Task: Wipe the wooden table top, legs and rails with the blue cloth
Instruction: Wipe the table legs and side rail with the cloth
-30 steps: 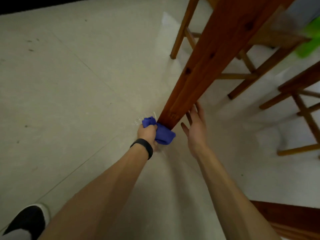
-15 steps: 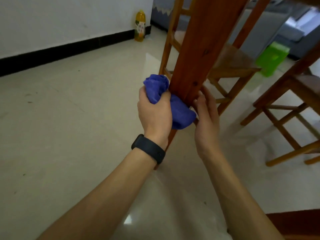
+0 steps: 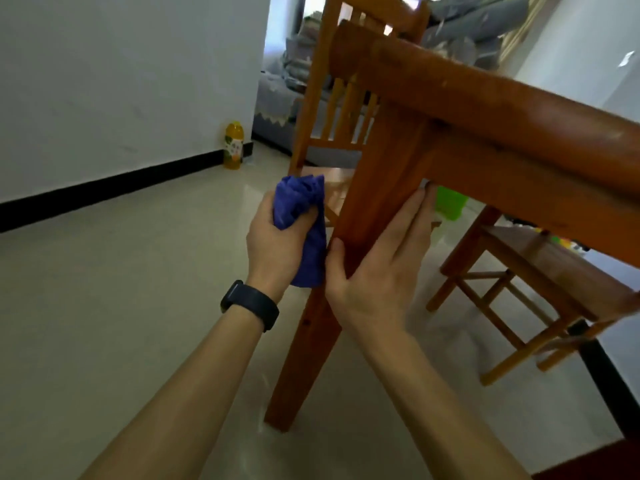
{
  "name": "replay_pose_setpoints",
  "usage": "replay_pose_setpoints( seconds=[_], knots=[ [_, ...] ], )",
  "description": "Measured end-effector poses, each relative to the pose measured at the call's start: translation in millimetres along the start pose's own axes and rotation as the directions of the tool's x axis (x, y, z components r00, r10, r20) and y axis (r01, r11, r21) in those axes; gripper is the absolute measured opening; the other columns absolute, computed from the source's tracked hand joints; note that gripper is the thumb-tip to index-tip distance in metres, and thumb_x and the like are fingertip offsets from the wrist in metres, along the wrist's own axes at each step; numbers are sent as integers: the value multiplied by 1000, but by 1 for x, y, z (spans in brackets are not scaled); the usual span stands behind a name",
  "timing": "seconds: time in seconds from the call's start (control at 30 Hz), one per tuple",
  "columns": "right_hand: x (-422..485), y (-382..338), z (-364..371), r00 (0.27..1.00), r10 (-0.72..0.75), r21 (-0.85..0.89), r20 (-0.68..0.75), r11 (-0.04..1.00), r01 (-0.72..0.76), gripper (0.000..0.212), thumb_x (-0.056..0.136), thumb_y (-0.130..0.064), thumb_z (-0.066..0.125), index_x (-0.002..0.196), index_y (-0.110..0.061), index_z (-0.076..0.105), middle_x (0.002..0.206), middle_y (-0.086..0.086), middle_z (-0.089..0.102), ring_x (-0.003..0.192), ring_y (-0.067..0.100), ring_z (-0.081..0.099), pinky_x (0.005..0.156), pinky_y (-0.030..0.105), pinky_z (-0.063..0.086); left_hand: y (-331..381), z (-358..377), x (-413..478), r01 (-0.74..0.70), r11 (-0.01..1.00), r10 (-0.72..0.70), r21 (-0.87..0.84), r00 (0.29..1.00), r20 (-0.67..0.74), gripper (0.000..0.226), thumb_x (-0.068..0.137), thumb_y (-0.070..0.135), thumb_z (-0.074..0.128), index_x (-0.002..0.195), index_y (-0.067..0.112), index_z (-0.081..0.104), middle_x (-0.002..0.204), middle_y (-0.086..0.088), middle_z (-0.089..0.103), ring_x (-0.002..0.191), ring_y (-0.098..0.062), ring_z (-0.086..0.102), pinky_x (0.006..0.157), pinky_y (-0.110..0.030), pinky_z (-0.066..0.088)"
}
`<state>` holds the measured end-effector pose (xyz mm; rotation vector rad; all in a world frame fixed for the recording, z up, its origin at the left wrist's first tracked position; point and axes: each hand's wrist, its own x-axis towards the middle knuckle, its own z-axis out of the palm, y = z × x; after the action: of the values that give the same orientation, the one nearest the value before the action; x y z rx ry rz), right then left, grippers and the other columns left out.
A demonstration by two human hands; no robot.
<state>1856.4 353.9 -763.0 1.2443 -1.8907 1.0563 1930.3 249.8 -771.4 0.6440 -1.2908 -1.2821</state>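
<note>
Two bare forearms rise from the lower edge to mid-frame. A crumpled blue cloth [image 3: 304,230] is clenched in the left hand [image 3: 277,244], fingers curled tight around it, just left of the reddish-brown wooden table leg [image 3: 374,202], contact unclear. The right hand [image 3: 377,268] is laid flat on that leg, fingers straight and slightly spread. Higher right, the table rail [image 3: 526,188] is seen; beyond, a wooden slat-backed chair [image 3: 332,109] and a yellow bottle [image 3: 233,145] at the wall
</note>
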Motion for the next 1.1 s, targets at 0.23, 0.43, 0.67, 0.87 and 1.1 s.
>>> replay_pose_setpoints(
  seconds=[0.23, 0.43, 0.67, 0.87, 1.1],
  knots=[
    [-10, 4, 9, 993, 35, 237, 114, 969, -62, 98, 94, -42, 57, 152, -22, -19, 162, -8, -4, 149, 9, 10, 120, 36, 22, -26, -13, -3, 146, 989, -120, -31, 904, 411, 14, 92, 21, 65, 104, 29, 64, 88, 9, 70, 79, -2, 65, 78, -30, 52],
    [-24, -1, 30, 984, 143, 261, 106, 951, -167, 87, 98, -45, 45, 145, -41, -29, 156, -29, -6, 142, -3, 21, 114, 27, 31, -34, -18, 11, 112, 980, -184, 166, 831, 525, 19, 96, 18, 58, 96, 37, 59, 92, 9, 67, 85, -10, 63, 83, -35, 45],
    [-27, -1, 34, 989, 137, 248, 54, 958, -146, 82, 98, -48, 41, 146, -43, -26, 163, -9, -5, 150, 17, 13, 116, 54, 28, 32, 0, 24, -129, 966, 222, -223, 854, 470, 42, 98, 8, 54, 135, 27, 49, 122, 10, 59, 110, 0, 58, 96, -20, 47],
    [-32, 2, 28, 964, 207, 216, 169, 946, -241, 83, 93, -63, 36, 141, -51, -31, 163, -11, -8, 150, 21, 15, 115, 55, 29, -5, -4, 32, -151, 987, 155, -50, 852, 500, 42, 93, 18, 55, 134, 26, 58, 123, 4, 65, 113, -9, 60, 101, -40, 49],
    [-30, -5, 11, 933, 205, 243, 296, 928, -281, 86, 95, -51, 41, 134, -56, -36, 139, -50, -19, 138, -11, 11, 117, 34, 24, -5, -33, 35, -41, 997, 7, 61, 880, 474, 44, 98, 9, 53, 134, 35, 52, 113, 13, 63, 99, 2, 60, 92, -28, 49]
  ],
)
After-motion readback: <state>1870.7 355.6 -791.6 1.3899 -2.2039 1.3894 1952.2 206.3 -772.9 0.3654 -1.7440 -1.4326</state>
